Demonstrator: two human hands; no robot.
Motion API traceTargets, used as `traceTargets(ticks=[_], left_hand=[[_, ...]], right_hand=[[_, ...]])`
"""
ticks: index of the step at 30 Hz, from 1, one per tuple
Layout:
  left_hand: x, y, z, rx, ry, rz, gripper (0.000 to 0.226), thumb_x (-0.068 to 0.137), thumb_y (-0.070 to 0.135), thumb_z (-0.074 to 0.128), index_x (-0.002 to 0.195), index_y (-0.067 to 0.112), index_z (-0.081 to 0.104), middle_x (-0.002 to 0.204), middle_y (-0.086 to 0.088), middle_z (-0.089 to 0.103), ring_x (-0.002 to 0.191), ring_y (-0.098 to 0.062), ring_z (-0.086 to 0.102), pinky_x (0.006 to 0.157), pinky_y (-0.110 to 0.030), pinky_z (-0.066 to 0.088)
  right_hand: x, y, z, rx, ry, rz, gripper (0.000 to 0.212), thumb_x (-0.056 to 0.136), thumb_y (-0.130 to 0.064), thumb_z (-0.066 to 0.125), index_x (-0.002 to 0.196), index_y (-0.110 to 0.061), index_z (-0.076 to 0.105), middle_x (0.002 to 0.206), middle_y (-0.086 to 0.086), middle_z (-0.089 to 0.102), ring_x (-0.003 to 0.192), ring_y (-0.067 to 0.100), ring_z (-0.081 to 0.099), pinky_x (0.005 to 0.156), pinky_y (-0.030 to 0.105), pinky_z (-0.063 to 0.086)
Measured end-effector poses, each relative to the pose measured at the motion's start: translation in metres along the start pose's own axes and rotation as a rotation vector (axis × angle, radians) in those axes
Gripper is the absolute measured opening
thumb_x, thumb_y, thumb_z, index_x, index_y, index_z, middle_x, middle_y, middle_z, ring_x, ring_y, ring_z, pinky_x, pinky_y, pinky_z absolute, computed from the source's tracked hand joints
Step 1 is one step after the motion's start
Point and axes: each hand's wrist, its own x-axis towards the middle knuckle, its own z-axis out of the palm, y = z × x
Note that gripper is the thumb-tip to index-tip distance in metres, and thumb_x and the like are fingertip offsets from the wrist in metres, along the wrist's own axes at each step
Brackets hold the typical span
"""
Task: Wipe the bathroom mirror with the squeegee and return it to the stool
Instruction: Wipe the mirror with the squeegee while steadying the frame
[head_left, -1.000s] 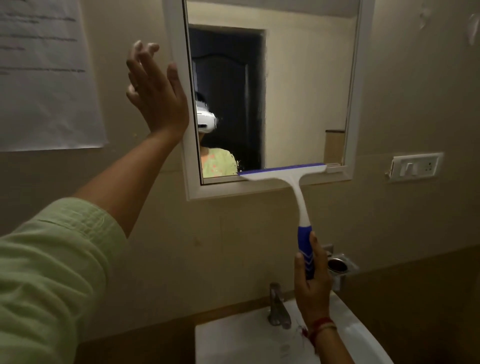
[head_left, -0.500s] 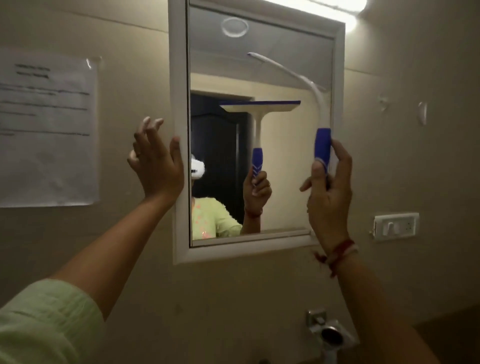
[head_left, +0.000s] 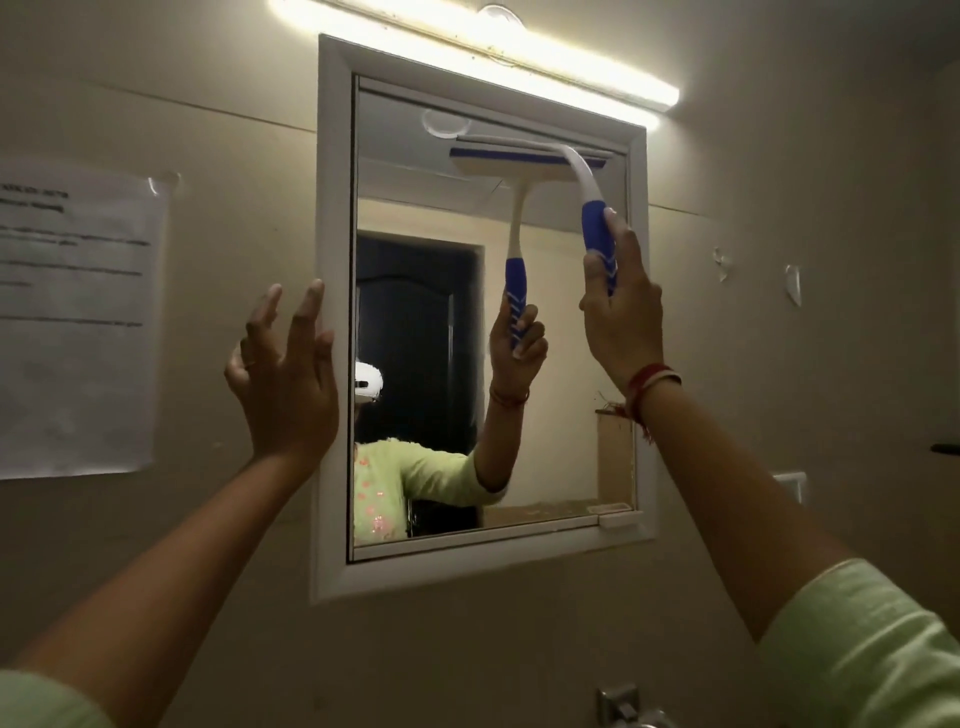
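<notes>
A white-framed mirror (head_left: 332, 291) hangs on the beige wall. My right hand (head_left: 621, 317) grips the blue handle of a white and blue squeegee (head_left: 584, 184), whose blade lies across the top right of the glass, right under the upper frame. Its reflection shows just below it in the mirror. My left hand (head_left: 285, 379) is raised beside the mirror's left frame, fingers spread, holding nothing; its fingertips are at the frame's edge. The stool is out of view.
A lit tube light (head_left: 467, 47) runs above the mirror. A paper notice (head_left: 72, 322) is taped to the wall at left. A switch plate (head_left: 789, 486) is at right, and a metal fitting (head_left: 623, 701) sits low under the mirror.
My right hand has carried the squeegee from the mirror's bottom edge up to its top edge. The view has tilted upward. My left hand stays raised by the left frame.
</notes>
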Motion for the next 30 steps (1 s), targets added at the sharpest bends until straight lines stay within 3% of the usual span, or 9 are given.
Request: traceTargets(ticks=[3, 18, 20, 24, 28, 30], left_hand=[[0.001, 0.000, 0.001, -0.034, -0.034, 0.023, 0.040, 0.097, 0.030, 0.034, 0.138, 0.030, 0.036, 0.144, -0.016, 0.030, 0.128, -0.028, 0.036, 0.100, -0.055, 0.024], [0.000, -0.001, 0.001, -0.096, -0.045, 0.022, 0.042, 0.098, 0.030, 0.031, 0.140, 0.028, 0.030, 0.142, -0.014, 0.033, 0.126, -0.026, 0.037, 0.100, -0.054, 0.025], [0.000, -0.001, 0.001, -0.090, -0.047, 0.022, 0.042, 0.098, 0.031, 0.031, 0.140, 0.027, 0.029, 0.142, -0.013, 0.034, 0.127, -0.026, 0.036, 0.100, -0.052, 0.025], [0.001, 0.001, -0.001, -0.086, -0.056, 0.017, 0.041, 0.098, 0.031, 0.031, 0.138, 0.026, 0.033, 0.138, -0.014, 0.039, 0.123, -0.026, 0.038, 0.100, -0.051, 0.026], [0.000, 0.004, -0.002, -0.083, -0.053, 0.019, 0.041, 0.098, 0.030, 0.031, 0.138, 0.025, 0.035, 0.132, -0.014, 0.043, 0.119, -0.025, 0.040, 0.097, -0.052, 0.029], [-0.001, 0.004, -0.002, -0.074, -0.055, 0.015, 0.041, 0.097, 0.031, 0.031, 0.138, 0.025, 0.035, 0.132, -0.014, 0.043, 0.118, -0.026, 0.040, 0.097, -0.053, 0.029]], right_hand=[[0.011, 0.002, 0.003, -0.029, 0.021, 0.004, 0.043, 0.096, -0.025, 0.042, 0.137, -0.012, 0.034, 0.119, 0.011, 0.061, 0.087, 0.022, 0.064, 0.080, 0.031, 0.054], [0.009, 0.008, -0.002, 0.015, 0.026, 0.063, 0.043, 0.096, -0.024, 0.042, 0.137, -0.013, 0.035, 0.126, 0.013, 0.056, 0.099, 0.026, 0.062, 0.087, 0.040, 0.054], [0.004, 0.011, -0.002, 0.016, 0.025, 0.054, 0.043, 0.096, -0.024, 0.041, 0.138, -0.014, 0.034, 0.123, 0.015, 0.057, 0.092, 0.024, 0.063, 0.084, 0.038, 0.055], [-0.039, 0.030, -0.006, 0.031, -0.005, 0.030, 0.045, 0.097, -0.021, 0.040, 0.140, -0.014, 0.030, 0.108, 0.022, 0.061, 0.066, -0.002, 0.049, 0.068, 0.020, 0.049], [-0.029, 0.033, -0.007, 0.048, 0.015, 0.007, 0.043, 0.097, -0.022, 0.040, 0.138, -0.011, 0.032, 0.107, 0.022, 0.060, 0.066, -0.002, 0.048, 0.067, 0.016, 0.047], [-0.011, 0.028, -0.004, 0.061, 0.029, -0.005, 0.043, 0.096, -0.023, 0.041, 0.138, -0.012, 0.033, 0.113, 0.022, 0.059, 0.074, 0.008, 0.056, 0.072, 0.025, 0.052]])
